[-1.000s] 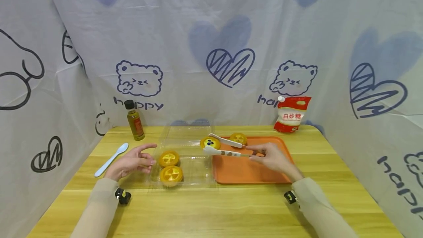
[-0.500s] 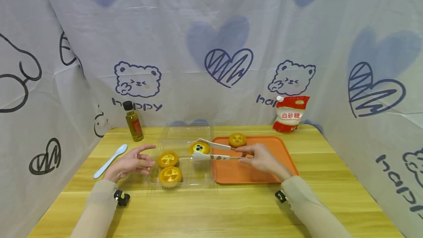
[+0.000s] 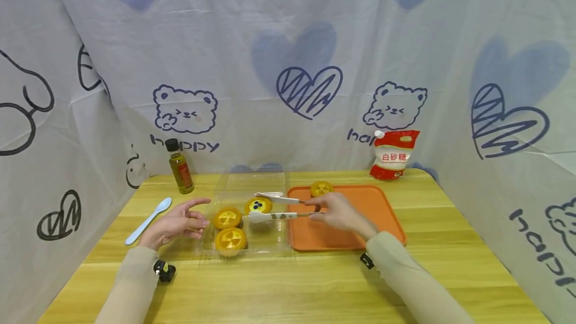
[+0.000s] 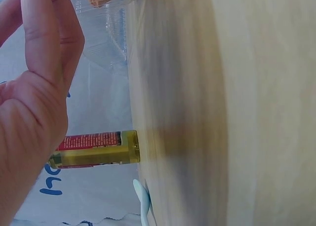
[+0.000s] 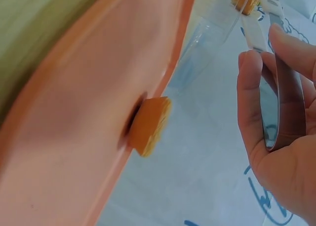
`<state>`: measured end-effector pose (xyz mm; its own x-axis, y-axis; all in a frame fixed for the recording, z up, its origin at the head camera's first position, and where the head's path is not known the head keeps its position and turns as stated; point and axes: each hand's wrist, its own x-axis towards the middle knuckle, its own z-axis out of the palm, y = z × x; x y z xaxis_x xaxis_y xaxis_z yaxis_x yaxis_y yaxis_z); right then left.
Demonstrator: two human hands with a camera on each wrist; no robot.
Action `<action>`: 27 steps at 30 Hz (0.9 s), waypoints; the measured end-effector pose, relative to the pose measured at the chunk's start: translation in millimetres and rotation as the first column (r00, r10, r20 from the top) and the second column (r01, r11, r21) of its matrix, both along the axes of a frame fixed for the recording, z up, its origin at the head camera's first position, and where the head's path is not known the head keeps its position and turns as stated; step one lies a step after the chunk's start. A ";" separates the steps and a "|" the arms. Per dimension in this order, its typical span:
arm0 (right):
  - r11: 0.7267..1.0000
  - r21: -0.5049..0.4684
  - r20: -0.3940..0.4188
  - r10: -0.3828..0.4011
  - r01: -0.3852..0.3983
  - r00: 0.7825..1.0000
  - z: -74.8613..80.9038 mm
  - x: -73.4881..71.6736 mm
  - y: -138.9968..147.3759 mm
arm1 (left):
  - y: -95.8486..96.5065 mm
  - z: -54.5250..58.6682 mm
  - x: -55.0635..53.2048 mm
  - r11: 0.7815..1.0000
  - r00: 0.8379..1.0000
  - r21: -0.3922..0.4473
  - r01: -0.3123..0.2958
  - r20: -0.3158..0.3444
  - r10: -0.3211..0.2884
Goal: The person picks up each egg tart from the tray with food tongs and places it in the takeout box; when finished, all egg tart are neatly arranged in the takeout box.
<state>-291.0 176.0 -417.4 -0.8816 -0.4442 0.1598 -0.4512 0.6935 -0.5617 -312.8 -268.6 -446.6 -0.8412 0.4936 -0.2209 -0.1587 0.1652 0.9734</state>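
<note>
My right hand (image 3: 339,212) holds a pair of tongs (image 3: 284,215) with white tips and metal arms. Between the tips is an egg tart with dark berries (image 3: 258,205), over the right part of the clear plastic box (image 3: 270,242). Two tarts with a plain yellow pattern, a rear one (image 3: 227,218) and a front one (image 3: 231,239), sit in the box's left part. My left hand (image 3: 179,224) is by the box's left side, fingers loosely bent, holding nothing; whether it touches the box I cannot tell. In the right wrist view the metal tongs (image 5: 290,105) lie between thumb and fingers.
An orange tray (image 3: 351,236) adjoins the box on the right, with one tart (image 3: 321,189) at its back edge. A red-and-white sugar bag (image 3: 394,156) stands behind it. To the left are an oil bottle (image 3: 181,168) and a pale blue spoon (image 3: 148,221).
My right hand has moved left, carrying the berry tart in the tongs from the tray's left edge to over the box. The left hand has stayed in place beside the box.
</note>
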 end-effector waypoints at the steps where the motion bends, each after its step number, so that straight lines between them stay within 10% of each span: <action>1: 1.000 0.011 0.005 -0.004 0.004 1.000 1.2 0.1 -1.9 | 0.3 -0.1 -0.3 1.000 1.000 0.001 0.000 0.000 0.000; 27: 0.986 0.140 0.072 0.082 -0.092 0.994 23.9 2.2 -20.3 | 0.8 0.5 0.6 1.000 1.000 0.010 0.005 0.005 -0.005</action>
